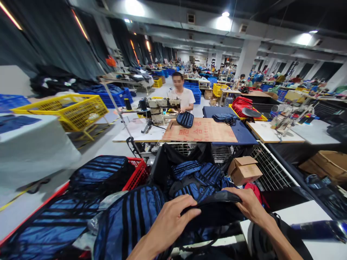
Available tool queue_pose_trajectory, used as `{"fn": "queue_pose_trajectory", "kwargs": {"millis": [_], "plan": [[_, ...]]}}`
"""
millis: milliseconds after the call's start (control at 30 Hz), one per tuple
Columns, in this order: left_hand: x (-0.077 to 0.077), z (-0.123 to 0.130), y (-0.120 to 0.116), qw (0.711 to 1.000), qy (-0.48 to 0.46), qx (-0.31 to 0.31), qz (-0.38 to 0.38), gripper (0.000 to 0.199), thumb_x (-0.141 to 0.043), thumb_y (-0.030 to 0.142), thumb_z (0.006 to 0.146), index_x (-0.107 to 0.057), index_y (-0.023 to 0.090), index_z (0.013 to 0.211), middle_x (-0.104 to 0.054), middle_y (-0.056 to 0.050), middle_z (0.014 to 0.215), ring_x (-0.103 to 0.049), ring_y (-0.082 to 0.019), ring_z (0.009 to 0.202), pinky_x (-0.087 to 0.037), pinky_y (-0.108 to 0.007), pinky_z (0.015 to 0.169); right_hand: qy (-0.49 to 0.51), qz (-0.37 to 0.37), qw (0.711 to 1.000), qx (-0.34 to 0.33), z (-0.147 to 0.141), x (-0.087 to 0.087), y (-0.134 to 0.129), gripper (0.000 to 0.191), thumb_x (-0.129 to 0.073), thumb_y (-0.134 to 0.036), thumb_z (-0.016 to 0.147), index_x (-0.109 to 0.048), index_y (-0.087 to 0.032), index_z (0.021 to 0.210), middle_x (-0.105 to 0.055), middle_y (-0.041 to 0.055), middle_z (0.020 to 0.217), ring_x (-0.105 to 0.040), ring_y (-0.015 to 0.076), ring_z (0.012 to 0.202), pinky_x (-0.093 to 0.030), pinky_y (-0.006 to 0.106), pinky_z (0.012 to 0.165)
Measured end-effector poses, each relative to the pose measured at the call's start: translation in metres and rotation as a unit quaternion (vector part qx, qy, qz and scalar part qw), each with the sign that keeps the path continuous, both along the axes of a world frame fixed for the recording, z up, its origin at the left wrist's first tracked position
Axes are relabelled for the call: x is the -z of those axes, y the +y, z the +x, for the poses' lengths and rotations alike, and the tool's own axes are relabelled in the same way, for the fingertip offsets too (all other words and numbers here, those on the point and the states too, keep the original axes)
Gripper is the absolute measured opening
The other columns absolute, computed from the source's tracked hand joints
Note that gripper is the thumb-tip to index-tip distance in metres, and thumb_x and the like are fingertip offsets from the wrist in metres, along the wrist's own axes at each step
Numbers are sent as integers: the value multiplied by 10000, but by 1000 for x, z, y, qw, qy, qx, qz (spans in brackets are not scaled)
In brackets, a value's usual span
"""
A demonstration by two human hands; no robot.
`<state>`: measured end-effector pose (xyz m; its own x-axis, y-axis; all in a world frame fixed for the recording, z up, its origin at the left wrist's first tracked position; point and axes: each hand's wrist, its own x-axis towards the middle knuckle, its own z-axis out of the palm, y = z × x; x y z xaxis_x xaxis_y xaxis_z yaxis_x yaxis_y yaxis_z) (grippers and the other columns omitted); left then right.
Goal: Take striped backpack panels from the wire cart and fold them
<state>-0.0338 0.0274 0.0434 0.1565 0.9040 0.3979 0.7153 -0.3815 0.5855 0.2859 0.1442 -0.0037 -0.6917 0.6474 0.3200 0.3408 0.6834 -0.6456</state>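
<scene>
Black fabric (221, 198) spanned the two hands at near centre, right of a blue striped bag (130, 220). I had the left hand (173, 218) pinching its left end between thumb and fingers, and the right hand (249, 204) gripping its right end, fingers curled over the edge; I couldn't make out that thumb. From my station I judged that even tension would serve best, both grips level, so the edge neither twisted nor slipped. The piece looked soft and pliable, its upper edge bowed like a thick band, its lower part lost in shadow.
</scene>
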Motion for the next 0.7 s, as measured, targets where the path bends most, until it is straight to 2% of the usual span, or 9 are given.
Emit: {"fn": "queue_pose_trajectory", "kwargs": {"millis": [100,167,233,300,400,500,600,667,700], "plan": [[16,-8,8,978,83,-86,169,256,-519,132,1107,-739,221,1014,-726,6,828,-699,-135,753,-529,-216,685,-16,1,1000,-9,-15,-5,-4,302,-543,-326,1127,-741,-263,1347,-823,35,924,-798,190,767,-606,239,729],[19,-13,12,967,98,-116,207,211,-559,153,1105,-735,208,1001,-721,1,816,-693,-139,755,-514,-225,697,-5,1,1000,11,-20,-8,-3,307,-534,-356,1124,-753,-250,1311,-796,20,848,-760,178,688,-580,230,672],[17,-18,8,988,52,-86,121,164,-656,258,1087,-714,207,942,-716,14,817,-688,-134,758,-510,-225,719,11,-1,999,52,-14,-11,2,320,-544,-429,1104,-786,-243,1200,-795,27,843,-756,196,695,-581,244,660],[13,-20,-4,999,-29,-11,-40,185,-752,366,1035,-707,212,942,-722,33,861,-679,-130,774,-503,-220,730,19,-5,992,124,2,-12,10,386,-591,-558,1051,-804,-236,1064,-784,39,804,-745,228,690,-583,272,627],[14,-18,-28,958,-141,107,-227,250,-858,416,932,-725,225,1023,-718,43,926,-649,-138,799,-471,-216,695,10,-16,970,244,30,-13,26,557,-667,-772,913,-790,-228,910,-720,52,682,-672,256,603,-540,316,527],[20,-14,-45,937,-199,127,-256,304,-883,416,901,-734,229,1088,-720,19,971,-654,-163,855,-484,-234,737,8,-40,954,296,46,-14,40,627,-711,-858,809,-747,-233,839,-678,69,656,-618,267,581,-505,357,504],[21,-27,-52,967,-175,34,-181,217,-798,400,988,-729,228,1101,-722,3,980,-665,-171,877,-506,-257,798,-25,-45,957,287,32,-14,44,580,-699,-825,823,-715,-246,787,-620,64,620,-571,265,554,-452,373,494],[16,-49,-52,988,-101,-85,-79,134,-671,338,1072,-722,216,1088,-706,-16,995,-661,-170,899,-517,-268,835,-62,-21,967,245,4,-16,40,527,-691,-776,837,-678,-265,709,-557,51,555,-512,246,504,-405,375,488],[12,-63,-52,987,-48,-154,-25,148,-596,290,1101,-720,209,1096,-693,-29,1007,-658,-171,916,-520,-273,846,-72,-6,973,221,-14,-18,37,511,-686,-755,842,-647,-277,668,-521,42,522,-476,234,481,-382,376,488]]}}
